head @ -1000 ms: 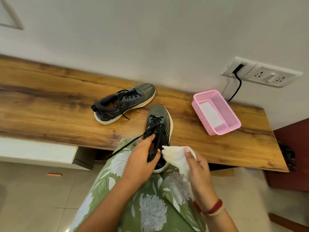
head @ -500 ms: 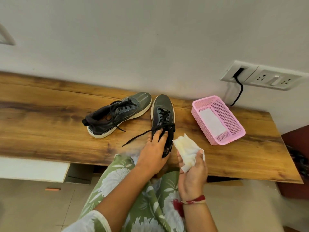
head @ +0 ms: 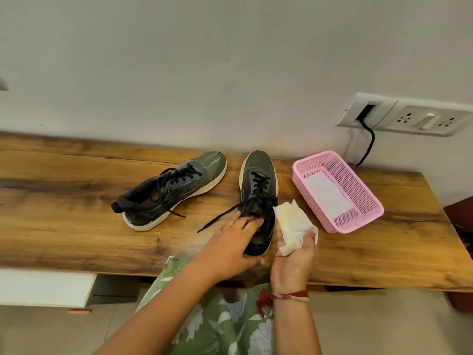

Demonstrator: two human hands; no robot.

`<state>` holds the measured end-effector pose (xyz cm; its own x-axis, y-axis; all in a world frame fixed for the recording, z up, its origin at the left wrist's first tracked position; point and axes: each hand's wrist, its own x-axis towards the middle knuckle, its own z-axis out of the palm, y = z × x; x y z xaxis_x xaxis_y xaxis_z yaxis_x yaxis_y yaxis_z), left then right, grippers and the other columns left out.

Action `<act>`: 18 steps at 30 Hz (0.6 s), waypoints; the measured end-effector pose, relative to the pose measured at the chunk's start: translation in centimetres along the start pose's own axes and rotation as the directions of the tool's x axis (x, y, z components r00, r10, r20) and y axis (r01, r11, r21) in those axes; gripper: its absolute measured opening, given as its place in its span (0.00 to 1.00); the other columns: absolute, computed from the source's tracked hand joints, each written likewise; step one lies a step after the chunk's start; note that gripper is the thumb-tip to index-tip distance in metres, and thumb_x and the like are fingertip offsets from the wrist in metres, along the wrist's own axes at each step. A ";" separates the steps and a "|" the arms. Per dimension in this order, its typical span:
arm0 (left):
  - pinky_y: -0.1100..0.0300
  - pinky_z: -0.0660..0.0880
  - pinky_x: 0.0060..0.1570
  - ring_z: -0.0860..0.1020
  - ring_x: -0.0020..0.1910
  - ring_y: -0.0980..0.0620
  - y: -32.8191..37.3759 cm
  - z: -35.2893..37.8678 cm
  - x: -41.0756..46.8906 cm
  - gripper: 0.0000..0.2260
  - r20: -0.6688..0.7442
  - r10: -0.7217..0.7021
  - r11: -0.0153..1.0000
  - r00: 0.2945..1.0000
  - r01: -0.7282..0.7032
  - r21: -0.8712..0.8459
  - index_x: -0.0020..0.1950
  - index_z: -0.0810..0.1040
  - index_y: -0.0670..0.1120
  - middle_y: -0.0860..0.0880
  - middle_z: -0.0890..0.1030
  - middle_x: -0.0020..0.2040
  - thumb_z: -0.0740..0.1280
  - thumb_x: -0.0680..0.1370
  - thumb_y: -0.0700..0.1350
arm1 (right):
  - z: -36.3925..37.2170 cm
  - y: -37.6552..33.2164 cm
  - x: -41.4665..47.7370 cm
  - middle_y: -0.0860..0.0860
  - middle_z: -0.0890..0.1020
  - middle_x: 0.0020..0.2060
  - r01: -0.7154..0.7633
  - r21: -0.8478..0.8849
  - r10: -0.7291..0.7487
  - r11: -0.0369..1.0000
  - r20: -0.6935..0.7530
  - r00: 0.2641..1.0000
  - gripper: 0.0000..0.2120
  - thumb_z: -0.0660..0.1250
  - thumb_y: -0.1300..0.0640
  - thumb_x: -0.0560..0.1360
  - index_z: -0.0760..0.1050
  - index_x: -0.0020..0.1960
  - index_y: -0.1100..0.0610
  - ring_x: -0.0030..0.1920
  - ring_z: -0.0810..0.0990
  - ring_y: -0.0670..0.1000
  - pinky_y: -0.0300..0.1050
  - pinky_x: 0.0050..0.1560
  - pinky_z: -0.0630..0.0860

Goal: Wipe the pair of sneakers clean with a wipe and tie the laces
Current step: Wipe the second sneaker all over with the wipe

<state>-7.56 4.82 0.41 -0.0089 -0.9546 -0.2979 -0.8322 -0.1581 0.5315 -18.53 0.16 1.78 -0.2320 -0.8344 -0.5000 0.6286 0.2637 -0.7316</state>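
Note:
Two dark grey sneakers with white soles and untied black laces sit on the wooden table [head: 64,226]. The left sneaker [head: 169,192] lies at an angle, toe toward the wall. The right sneaker [head: 259,190] stands upright on the table, toe to the wall. My left hand [head: 230,244] grips its heel and collar, fingers over the opening. Just right of that shoe, my right hand [head: 294,260] holds a crumpled white wipe [head: 291,224], palm up.
A pink mesh basket [head: 358,190] with a white sheet inside stands to the right of the shoes. A wall socket panel [head: 409,116] with a black cable [head: 368,144] is above it. A white drawer unit [head: 43,285] sits under the table at left.
The right sneaker went from my lap edge forward onto the table, beside the other shoe. My right hand with the wipe followed and turned palm up.

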 end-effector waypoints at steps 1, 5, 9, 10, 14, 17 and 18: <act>0.56 0.62 0.70 0.62 0.72 0.52 -0.5 -0.5 -0.4 0.32 -0.006 0.001 1.000 1.000 -0.001 -0.018 0.75 0.59 0.54 0.53 0.65 0.72 0.67 0.74 0.58 | 0.2 0.1 -0.1 0.49 0.83 0.40 0.064 -0.065 -0.063 0.996 0.022 0.998 0.11 0.55 0.53 0.81 0.75 0.48 0.53 0.44 0.82 0.51 0.40 0.39 0.80; 0.58 0.70 0.60 0.70 0.65 0.52 -1.9 -2.0 -0.7 0.36 -0.114 -0.081 0.997 0.990 0.079 -0.020 0.74 0.60 0.52 0.52 0.68 0.69 0.71 0.71 0.59 | 1.6 0.0 -2.3 0.38 0.82 0.39 0.564 -0.260 -0.466 0.784 0.354 0.811 0.09 0.56 0.53 0.80 0.75 0.48 0.50 0.41 0.80 0.39 0.31 0.39 0.74; 0.54 0.74 0.58 0.74 0.62 0.47 -1.5 -0.9 0.6 0.32 -0.111 -0.184 0.966 0.977 0.158 -0.206 0.72 0.61 0.46 0.45 0.69 0.69 0.71 0.72 0.52 | 1.6 2.7 -4.0 0.40 0.81 0.46 0.748 -0.280 -0.440 0.602 0.665 0.603 0.11 0.54 0.52 0.78 0.75 0.51 0.47 0.46 0.79 0.39 0.32 0.43 0.75; 0.57 0.74 0.57 0.75 0.59 0.48 -0.9 -0.4 0.7 0.22 -0.115 -0.167 0.954 0.979 0.132 -0.269 0.66 0.67 0.46 0.45 0.73 0.64 0.68 0.75 0.50 | 1.4 3.3 -3.8 0.40 0.80 0.48 0.757 -0.307 -0.416 0.576 0.688 0.595 0.11 0.54 0.52 0.79 0.75 0.52 0.44 0.48 0.79 0.40 0.35 0.45 0.76; 0.53 0.75 0.51 0.76 0.50 0.47 1.1 0.9 1.9 0.07 -0.117 -0.156 0.831 0.981 0.066 -0.552 0.51 0.70 0.52 0.44 0.77 0.54 0.62 0.77 0.54 | 0.9 3.5 -2.3 0.40 0.80 0.47 0.723 -0.355 -0.438 0.593 0.611 0.660 0.11 0.54 0.49 0.78 0.73 0.54 0.45 0.50 0.79 0.41 0.38 0.48 0.77; 0.51 0.74 0.56 0.76 0.55 0.44 1.4 1.7 2.6 0.30 -0.153 -0.133 0.836 0.979 0.027 -0.548 0.62 0.72 0.45 0.41 0.76 0.59 0.53 0.69 0.64 | 0.8 3.4 -1.8 0.38 0.80 0.47 0.697 -0.364 -0.439 0.618 0.577 0.689 0.10 0.54 0.50 0.78 0.74 0.53 0.46 0.51 0.79 0.41 0.37 0.50 0.76; 0.50 0.73 0.58 0.75 0.57 0.44 1.3 1.8 2.8 0.34 -0.163 -0.128 0.844 0.978 0.022 -0.535 0.66 0.70 0.44 0.41 0.75 0.61 0.52 0.68 0.65 | 0.8 3.4 -1.7 0.37 0.81 0.46 0.685 -0.368 -0.428 0.629 0.572 0.700 0.10 0.55 0.51 0.79 0.74 0.53 0.46 0.50 0.79 0.40 0.34 0.50 0.75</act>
<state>-9.64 2.37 -1.15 0.1884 -0.9547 -0.2303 -0.4062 -0.2893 0.8668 -15.39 2.11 0.50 -0.0071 -0.9735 0.2285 -0.0368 -0.2281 -0.9729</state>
